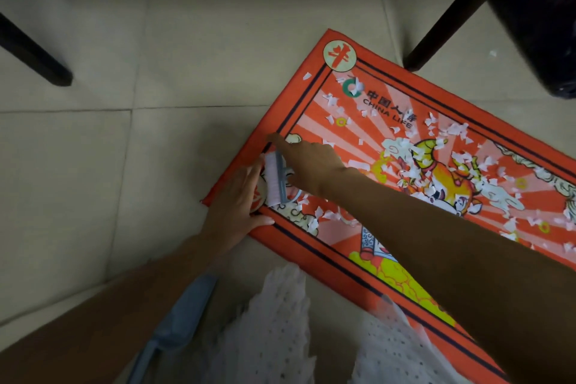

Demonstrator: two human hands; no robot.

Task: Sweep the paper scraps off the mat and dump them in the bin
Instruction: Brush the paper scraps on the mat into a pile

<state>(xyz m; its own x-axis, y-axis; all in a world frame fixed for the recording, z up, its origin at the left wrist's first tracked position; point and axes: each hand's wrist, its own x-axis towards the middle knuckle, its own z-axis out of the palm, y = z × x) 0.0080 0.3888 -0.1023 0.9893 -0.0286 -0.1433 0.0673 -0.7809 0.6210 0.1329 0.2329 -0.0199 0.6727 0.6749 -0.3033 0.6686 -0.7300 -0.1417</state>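
Observation:
An orange printed mat [314,93] lies on the tiled floor, strewn with white paper scraps [414,153], thickest around its middle. My right hand [308,165] grips the handle of a small grey brush [276,179] with pale pink bristles, held at the mat's left edge. My left hand [240,212] lies flat with fingers spread on the mat's near left corner, beside the brush. A grey-blue dustpan [184,318] rests on the floor near me, below my left forearm. No bin can be made out for certain.
Dark furniture legs stand at the far left [34,56] and at the far right [448,15], next to the mat's far edge. A dark object [542,25] sits in the top right corner. White dotted fabric [280,330] of my clothing covers the near floor.

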